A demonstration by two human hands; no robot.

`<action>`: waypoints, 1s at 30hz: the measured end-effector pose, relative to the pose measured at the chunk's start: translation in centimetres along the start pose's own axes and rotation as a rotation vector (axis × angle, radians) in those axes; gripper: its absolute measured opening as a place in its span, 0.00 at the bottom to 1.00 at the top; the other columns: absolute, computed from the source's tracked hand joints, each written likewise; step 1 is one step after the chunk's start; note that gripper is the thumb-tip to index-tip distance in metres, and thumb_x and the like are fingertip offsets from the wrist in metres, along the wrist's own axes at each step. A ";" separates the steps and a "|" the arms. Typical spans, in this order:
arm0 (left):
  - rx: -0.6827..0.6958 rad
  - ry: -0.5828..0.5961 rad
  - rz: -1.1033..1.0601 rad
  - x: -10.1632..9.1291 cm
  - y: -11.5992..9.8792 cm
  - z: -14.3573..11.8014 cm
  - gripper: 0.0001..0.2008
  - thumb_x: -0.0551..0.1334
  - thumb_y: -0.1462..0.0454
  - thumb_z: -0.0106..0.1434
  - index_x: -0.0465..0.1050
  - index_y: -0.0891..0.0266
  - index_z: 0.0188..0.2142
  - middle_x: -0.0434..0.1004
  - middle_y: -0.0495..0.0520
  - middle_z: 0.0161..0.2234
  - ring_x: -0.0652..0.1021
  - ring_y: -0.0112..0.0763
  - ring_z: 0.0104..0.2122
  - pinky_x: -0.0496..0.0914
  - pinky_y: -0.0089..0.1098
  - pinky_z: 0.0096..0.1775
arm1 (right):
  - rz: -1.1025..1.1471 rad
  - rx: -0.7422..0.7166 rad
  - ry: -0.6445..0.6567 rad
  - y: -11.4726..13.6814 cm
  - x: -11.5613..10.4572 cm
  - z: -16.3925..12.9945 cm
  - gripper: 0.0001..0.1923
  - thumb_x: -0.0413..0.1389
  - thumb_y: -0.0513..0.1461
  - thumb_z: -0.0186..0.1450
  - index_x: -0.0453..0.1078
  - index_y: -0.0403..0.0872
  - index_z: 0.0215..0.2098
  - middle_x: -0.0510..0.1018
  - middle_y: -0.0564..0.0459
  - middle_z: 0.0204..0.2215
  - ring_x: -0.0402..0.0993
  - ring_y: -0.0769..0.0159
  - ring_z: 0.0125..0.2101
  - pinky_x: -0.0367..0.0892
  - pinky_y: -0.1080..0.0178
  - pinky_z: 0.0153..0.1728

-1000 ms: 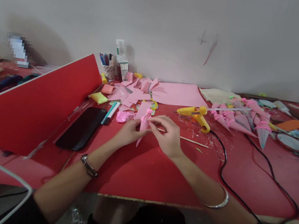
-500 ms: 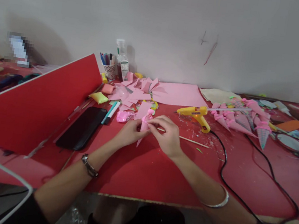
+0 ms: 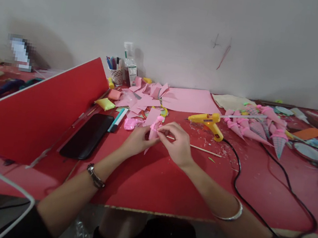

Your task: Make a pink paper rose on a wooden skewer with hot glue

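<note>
Red tabletop (image 3: 149, 184) runs below a plain grey wall, and just above its middle both hands meet on a small pink paper cone (image 3: 153, 134). Left hand (image 3: 136, 141) closes its fingers around the cone's body from the left; right hand (image 3: 177, 143) pinches the cone's top between thumb and forefinger, fingers curled in. Held between the two sets of fingertips, the cone stands near upright with its point down, just clear of the table, a crumpled pink tuft at its upper end. Behind it lies a heap of pink scraps (image 3: 145, 99) and one large pink sheet (image 3: 189, 99). One thin stick (image 3: 204, 150) lies just right of the right hand. One yellow glue gun (image 3: 210, 122) rests farther right, its black cord (image 3: 271, 178) looping to the table edge. Beyond it lies a cluster of finished cones (image 3: 254, 126), too overlapped to count. One black phone (image 3: 87, 135) and one teal marker (image 3: 117, 119) lie left, beside a tilted red board (image 3: 32, 113).
</note>
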State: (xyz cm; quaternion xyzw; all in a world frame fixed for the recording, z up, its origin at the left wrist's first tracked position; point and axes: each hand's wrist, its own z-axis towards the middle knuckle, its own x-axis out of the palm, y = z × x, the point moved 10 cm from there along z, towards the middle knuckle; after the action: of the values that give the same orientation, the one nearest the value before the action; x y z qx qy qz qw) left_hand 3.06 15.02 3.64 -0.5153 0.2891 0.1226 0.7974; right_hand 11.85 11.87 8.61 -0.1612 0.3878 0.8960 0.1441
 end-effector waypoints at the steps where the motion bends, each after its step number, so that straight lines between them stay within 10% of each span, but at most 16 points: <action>1: 0.007 -0.005 0.014 -0.1 0.0 0.0 0.11 0.57 0.59 0.50 0.65 0.66 0.23 0.60 0.43 0.18 0.59 0.21 0.19 0.54 0.23 0.20 | 0.001 0.001 0.001 0.0 0.0 0.0 0.04 0.53 0.31 0.56 0.67 0.45 0.26 0.69 0.55 0.24 0.65 0.73 0.25 0.64 0.69 0.28; 18: 0.066 -0.029 0.076 -0.4 -0.7 -0.1 0.09 0.56 0.60 0.52 0.64 0.66 0.24 0.59 0.43 0.17 0.59 0.21 0.18 0.53 0.23 0.21 | 0.091 0.040 -0.051 -0.6 -0.3 -0.4 0.04 0.53 0.36 0.55 0.61 0.47 0.26 0.68 0.56 0.23 0.68 0.72 0.25 0.68 0.68 0.29; 30: -0.013 -0.096 0.043 -1.2 -0.4 0.0 0.11 0.57 0.58 0.50 0.60 0.64 0.20 0.57 0.43 0.17 0.58 0.21 0.19 0.53 0.24 0.21 | -0.344 -0.351 -0.045 1.4 -2.0 0.1 0.04 0.46 0.33 0.58 0.58 0.47 0.26 0.66 0.55 0.20 0.63 0.70 0.23 0.62 0.67 0.26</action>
State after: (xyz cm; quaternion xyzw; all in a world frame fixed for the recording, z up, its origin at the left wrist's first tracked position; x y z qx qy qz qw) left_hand 2.29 14.99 4.63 -0.5078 0.2604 0.1661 0.8042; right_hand 13.08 10.74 10.35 -0.2273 0.1896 0.9154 0.2728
